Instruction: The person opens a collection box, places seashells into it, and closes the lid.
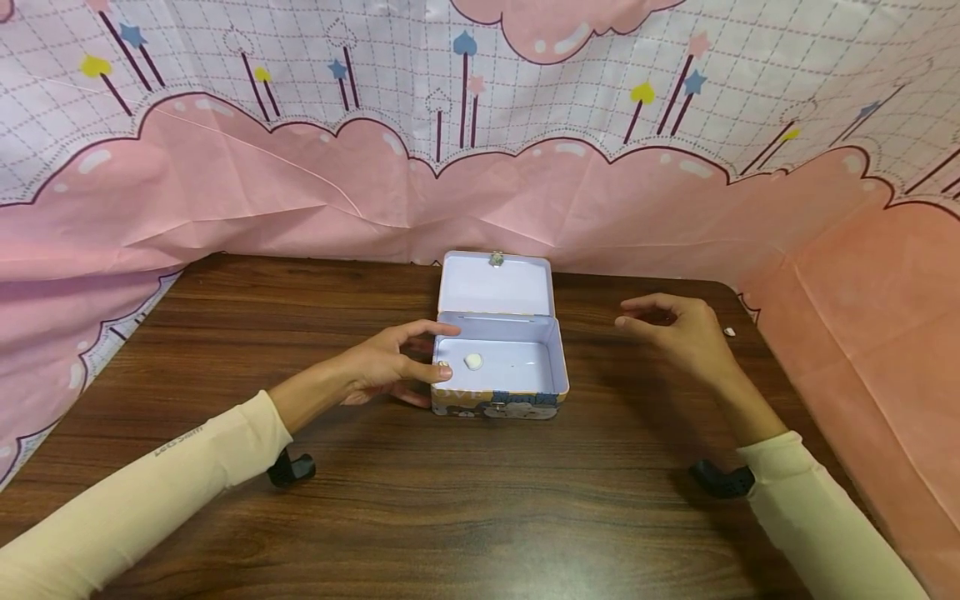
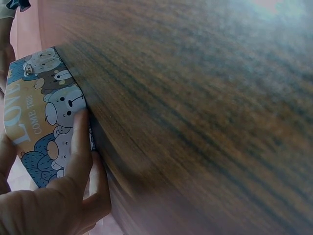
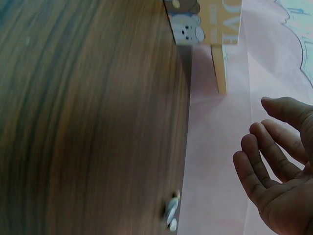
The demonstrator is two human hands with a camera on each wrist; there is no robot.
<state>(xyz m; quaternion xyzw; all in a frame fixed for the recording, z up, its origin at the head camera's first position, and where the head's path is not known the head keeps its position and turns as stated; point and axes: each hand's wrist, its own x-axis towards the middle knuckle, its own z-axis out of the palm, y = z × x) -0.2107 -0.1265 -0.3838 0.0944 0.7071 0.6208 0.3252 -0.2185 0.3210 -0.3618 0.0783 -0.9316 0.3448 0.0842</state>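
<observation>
A small tin box [image 1: 498,403] with a bear print stands on the table, its lid [image 1: 495,285] swung back and its white inside showing. My left hand [image 1: 382,364] grips the box's left end, with fingers and thumb spread about its wall and rim. Seen from the left wrist, a finger [image 2: 80,142] lies along the printed side. On the box floor sits a small white roundish piece [image 1: 473,361]; its kind is unclear. To the right of the box, my right hand [image 1: 686,333] hovers with loosely bent fingers and holds nothing.
A small whitish thing [image 1: 729,332] lies near the table's right edge, beyond my right hand; the right wrist view shows it as small pale pieces [image 3: 171,211]. A pink patterned cloth [image 1: 300,192] hangs behind the brown wooden table [image 1: 465,500] and along its sides.
</observation>
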